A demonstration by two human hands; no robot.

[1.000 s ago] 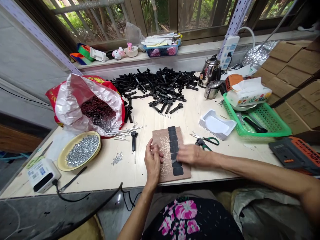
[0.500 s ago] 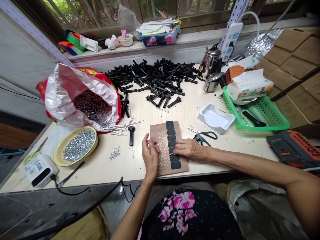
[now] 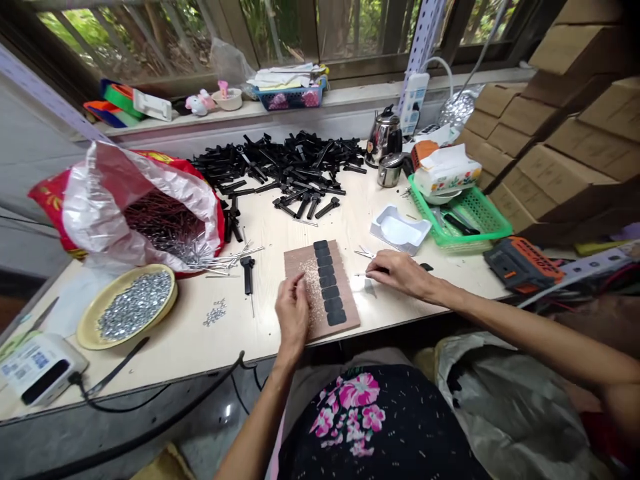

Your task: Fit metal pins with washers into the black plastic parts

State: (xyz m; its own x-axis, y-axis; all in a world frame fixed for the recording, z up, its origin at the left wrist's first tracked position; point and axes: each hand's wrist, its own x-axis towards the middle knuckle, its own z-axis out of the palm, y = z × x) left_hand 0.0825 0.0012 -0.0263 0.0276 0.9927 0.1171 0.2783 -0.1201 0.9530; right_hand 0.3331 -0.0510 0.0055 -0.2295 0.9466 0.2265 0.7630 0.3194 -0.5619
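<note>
A brown wooden board (image 3: 345, 321) lies near the table's front edge. Down it runs a column of black rounded pads (image 3: 328, 275), with small pale grains (image 3: 311, 283) scattered to their left. My left hand (image 3: 293, 308) rests at the board's left edge, fingers curled; anything in them is hidden. Right of the board, my right hand (image 3: 403, 273) is closed in a pinch. A thin, light metal piece (image 3: 361, 275) pokes out from its fingertips, too small to name. Scissors (image 3: 365, 252) lie just behind that hand, partly covered.
A black handle-like part with a metal shaft (image 3: 248, 275) lies left, near loose metal bits (image 3: 215, 312) and a yellow bowl (image 3: 173, 293). Behind are a bag of metal rods (image 3: 85, 200), heaped black parts (image 3: 295, 160), a white tray (image 3: 400, 230) and a green basket (image 3: 493, 223).
My right hand has left the pads and moved right, off the board, with the thin metal piece. My left hand stays by the board's left edge. The view has shifted right.
</note>
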